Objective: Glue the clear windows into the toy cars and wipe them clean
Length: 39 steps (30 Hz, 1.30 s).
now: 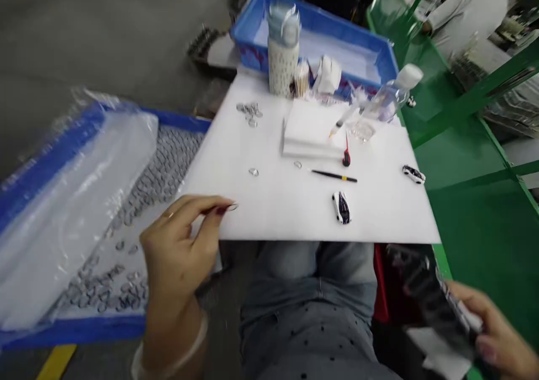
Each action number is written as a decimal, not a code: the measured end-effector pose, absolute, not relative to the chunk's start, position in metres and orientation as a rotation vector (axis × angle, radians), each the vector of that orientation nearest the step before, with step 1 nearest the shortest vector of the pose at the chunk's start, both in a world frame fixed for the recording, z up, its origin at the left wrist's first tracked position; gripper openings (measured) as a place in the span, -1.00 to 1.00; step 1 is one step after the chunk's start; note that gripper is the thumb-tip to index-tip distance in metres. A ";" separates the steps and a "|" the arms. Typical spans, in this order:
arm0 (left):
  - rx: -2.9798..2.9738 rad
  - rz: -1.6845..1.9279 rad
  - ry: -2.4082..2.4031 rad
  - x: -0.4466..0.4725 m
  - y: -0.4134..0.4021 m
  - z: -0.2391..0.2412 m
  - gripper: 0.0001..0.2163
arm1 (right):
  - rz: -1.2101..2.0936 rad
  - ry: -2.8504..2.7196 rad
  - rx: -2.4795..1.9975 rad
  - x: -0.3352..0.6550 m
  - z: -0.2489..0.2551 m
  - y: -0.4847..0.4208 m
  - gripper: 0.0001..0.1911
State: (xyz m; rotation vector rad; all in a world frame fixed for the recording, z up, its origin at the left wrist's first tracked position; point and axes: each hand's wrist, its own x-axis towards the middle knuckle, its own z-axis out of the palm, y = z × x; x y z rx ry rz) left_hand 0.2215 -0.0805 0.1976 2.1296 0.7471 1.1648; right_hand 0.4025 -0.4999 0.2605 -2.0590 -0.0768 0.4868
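Observation:
My left hand (181,251) is over the table's near left edge, thumb and forefinger pinched on a small thin oval piece (233,206). My right hand (501,332), low at the right, grips the end of a black tray (435,298) beside the table. Motion blurs the tray, and what it carries is hard to make out. On the white tabletop (286,214) lie a white and black toy car (341,207) and, farther right, another toy car (414,174). Single oval pieces rest near a black pen-like tool (334,175); a small cluster of them (250,109) sits farther back.
A blue bin (101,326) of many oval pieces, partly covered by plastic sheeting, stands at left. Toward the back are a bottle (283,54), a clear bottle (387,100), white sheets (314,124), a syringe (343,120) and a blue crate (362,43). A green bench (463,150) runs along the right.

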 end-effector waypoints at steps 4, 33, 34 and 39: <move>2.369 0.972 0.545 0.242 -0.097 0.205 -0.87 | 1.055 0.092 -1.904 0.332 0.219 -0.521 -0.43; 2.561 0.923 0.764 0.279 -0.137 0.177 -0.72 | 0.412 -0.152 -2.764 0.350 0.116 -0.430 -0.51; 2.570 0.877 0.779 0.277 -0.138 0.178 -0.71 | 0.389 -0.148 -2.694 0.352 0.119 -0.436 -0.53; 2.557 0.740 0.598 0.270 -0.127 0.189 -0.83 | 0.577 -0.106 -2.251 0.371 0.152 -0.468 -0.70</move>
